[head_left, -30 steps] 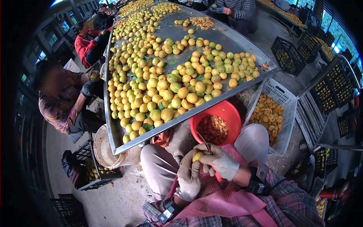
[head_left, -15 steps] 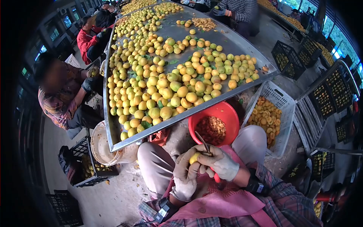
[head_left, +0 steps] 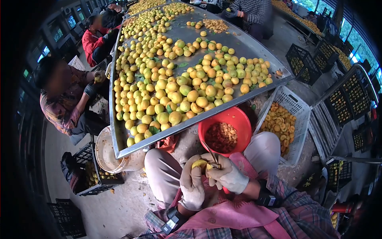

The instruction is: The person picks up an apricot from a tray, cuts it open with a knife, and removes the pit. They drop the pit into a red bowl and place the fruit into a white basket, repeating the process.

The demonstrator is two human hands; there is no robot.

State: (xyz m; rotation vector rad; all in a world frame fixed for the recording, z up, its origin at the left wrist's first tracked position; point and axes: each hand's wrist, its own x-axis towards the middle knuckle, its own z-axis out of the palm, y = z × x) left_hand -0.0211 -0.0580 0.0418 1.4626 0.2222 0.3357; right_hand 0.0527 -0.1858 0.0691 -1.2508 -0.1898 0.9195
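Note:
In front of my lap, my gloved left hand point(head_left: 191, 183) is closed around a yellow apricot piece point(head_left: 199, 163), its cut side showing. Close beside it, my gloved right hand point(head_left: 230, 175) grips a knife point(head_left: 210, 151), blade pointing up and away, with a bit of the red handle showing below the palm. A second yellow piece point(head_left: 209, 166) shows at the right fingertips; whether it is apart from the first is hard to see. Beyond my hands stands a red basin point(head_left: 246, 137) holding brown pits point(head_left: 221, 137).
A metal table point(head_left: 254, 36) heaped with whole apricots point(head_left: 171, 95) fills the middle. Right of my knee is a white crate point(head_left: 300, 131) of cut halves point(head_left: 278, 123). At left are a white bucket point(head_left: 102, 153), a black crate point(head_left: 85, 153) and a seated person point(head_left: 65, 97).
The apricot, rounded and whole-looking before, now shows an opened, cut side. My hands have turned slightly apart, and the knife blade has shifted a little left.

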